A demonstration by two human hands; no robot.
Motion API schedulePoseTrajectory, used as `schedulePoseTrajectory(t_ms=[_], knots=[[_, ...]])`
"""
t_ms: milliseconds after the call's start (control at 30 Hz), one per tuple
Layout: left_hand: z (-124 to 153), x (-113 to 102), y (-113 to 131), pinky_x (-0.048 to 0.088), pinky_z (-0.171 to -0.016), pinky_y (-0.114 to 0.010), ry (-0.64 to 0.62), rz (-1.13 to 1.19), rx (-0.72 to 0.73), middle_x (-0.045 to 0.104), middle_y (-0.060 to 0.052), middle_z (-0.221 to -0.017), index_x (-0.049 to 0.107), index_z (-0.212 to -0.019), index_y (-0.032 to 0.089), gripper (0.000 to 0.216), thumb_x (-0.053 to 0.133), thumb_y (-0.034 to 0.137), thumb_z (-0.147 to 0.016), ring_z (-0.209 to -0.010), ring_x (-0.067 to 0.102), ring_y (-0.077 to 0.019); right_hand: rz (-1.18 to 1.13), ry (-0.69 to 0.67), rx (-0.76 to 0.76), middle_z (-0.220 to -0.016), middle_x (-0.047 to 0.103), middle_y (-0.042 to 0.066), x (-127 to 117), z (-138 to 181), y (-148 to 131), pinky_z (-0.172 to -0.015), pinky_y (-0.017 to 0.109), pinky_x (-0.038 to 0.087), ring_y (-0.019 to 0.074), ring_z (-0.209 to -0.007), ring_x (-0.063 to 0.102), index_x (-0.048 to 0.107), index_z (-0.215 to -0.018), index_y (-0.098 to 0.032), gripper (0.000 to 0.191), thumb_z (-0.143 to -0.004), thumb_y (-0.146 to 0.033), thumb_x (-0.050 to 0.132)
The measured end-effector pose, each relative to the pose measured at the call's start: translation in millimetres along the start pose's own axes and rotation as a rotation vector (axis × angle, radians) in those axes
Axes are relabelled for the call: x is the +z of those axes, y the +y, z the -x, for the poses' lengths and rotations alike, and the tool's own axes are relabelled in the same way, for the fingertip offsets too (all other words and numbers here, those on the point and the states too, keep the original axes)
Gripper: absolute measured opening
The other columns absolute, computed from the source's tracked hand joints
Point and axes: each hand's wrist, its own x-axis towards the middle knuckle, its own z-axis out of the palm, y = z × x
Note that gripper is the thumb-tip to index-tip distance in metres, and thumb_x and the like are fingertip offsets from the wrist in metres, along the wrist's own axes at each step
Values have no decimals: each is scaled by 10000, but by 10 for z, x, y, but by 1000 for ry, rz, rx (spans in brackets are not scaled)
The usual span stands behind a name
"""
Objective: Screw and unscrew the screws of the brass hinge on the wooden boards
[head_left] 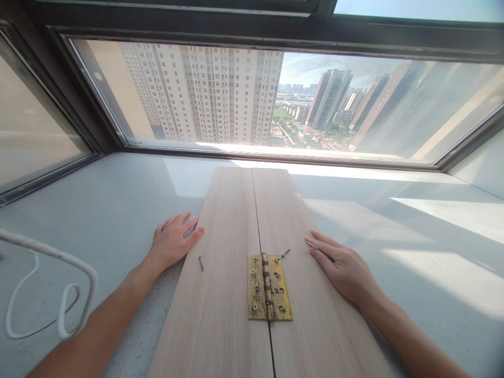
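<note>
Two pale wooden boards, a left board (220, 220) and a right board (277, 210), lie side by side with a narrow seam between them. A worn brass hinge (270, 287) lies open across the seam, with screw heads in several of its holes. One loose screw (200, 263) rests on the left board, and another screw (285, 253) lies just above the hinge's right leaf. My left hand (173, 241) is open at the left board's outer edge, thumb on the wood. At the right board's outer edge, my right hand (342, 265) is closed on a slim metal tool (315, 245), its rear part hidden by the hand.
The boards lie on a pale speckled sill (134, 194) with sunlit patches. A white cable (84, 268) loops at the left, close to my left forearm. Behind the boards stands a dark window frame (236, 154), with tall buildings outside.
</note>
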Motion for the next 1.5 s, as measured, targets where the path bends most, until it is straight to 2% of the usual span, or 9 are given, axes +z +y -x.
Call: schedulePoseTrajectory(t_ms=[167, 533, 767, 933, 1033, 1133, 1233, 1400, 1500], knots=[[12, 25, 32, 259, -1054, -528, 0, 1, -7, 399, -24, -1452, 543, -1273, 293, 549, 301, 574, -868, -1337, 323, -310, -32, 22, -10, -1330, 528, -23, 57, 9, -88, -973, 404, 456, 233, -1230, 488, 630, -1189, -278, 412, -902, -442, 385], [-6, 12, 82, 262, -1056, -528, 0, 13, -57, 404, -27, -1445, 521, -1284, 315, 544, 268, 568, -874, -1333, 338, -280, 56, 145, -111, -1253, 603, 12, -56, 12, -180, -947, 465, 434, 258, -1187, 500, 648, -1150, -277, 365, -913, -392, 394], [-30, 13, 124, 284, -1047, -519, 47, 46, -81, 450, -47, -1408, 566, -1239, 317, 503, 297, 535, -874, -1305, 377, -279, -21, -6, -286, -1191, 597, 51, -32, -20, -408, -871, 387, 464, 221, -1072, 533, 596, -1220, -312, 367, -905, -362, 414], [-61, 22, 142, 284, -1005, -579, 154, 138, -112, 509, -84, -1351, 589, -1208, 312, 482, 365, 545, -851, -1250, 428, -335, -72, -36, -216, -1067, 592, 39, 1, -37, -495, -732, 319, 449, 176, -874, 579, 667, -1048, -312, 305, -892, -397, 419], [-18, -22, 130, 341, -1013, -470, 241, 195, -117, 565, -84, -1285, 607, -1163, 243, 468, 328, 490, -880, -1191, 490, -278, -168, -19, -186, -907, 611, 36, 4, -26, -511, -691, 306, 410, 174, -797, 562, 638, -851, -241, 235, -871, -383, 452], [105, -106, 113, 417, -947, -314, 336, 277, -109, 665, -69, -1086, 654, -915, 180, 470, 245, 413, -919, -1048, 579, -198, -214, -16, -171, -819, 604, 34, 6, -19, -496, -676, 311, 385, 185, -763, 537, 574, -774, -219, 202, -855, -373, 472], [282, -188, 131, 474, -806, -275, 428, 533, -111, 682, -34, -854, 608, -759, 177, 389, 426, 507, -855, -817, 625, -178, -278, 19, -107, -776, 592, 32, 6, -22, -445, -656, 307, 375, 180, -725, 522, 551, -774, -211, 224, -867, -389, 452], [512, -232, 237, 458, -753, -248, 305, 804, 33, 669, -10, -825, 625, -783, 189, 307, 522, 475, -825, -793, 604, -160, -449, 133, 73, -636, 506, -15, 1, -37, -318, -587, 278, 346, 136, -597, 453, 512, -761, -205, 282, -888, -438, 416], [525, -206, 285, 446, -717, -264, 295, 924, 6, 627, -12, -690, 581, -643, 180, 356, 510, 471, -835, -711, 578, -157, -565, 148, 115, -616, 470, -29, 8, -51, -252, -581, 269, 332, 122, -580, 417, 513, -749, -204, 289, -880, -451, 438]])
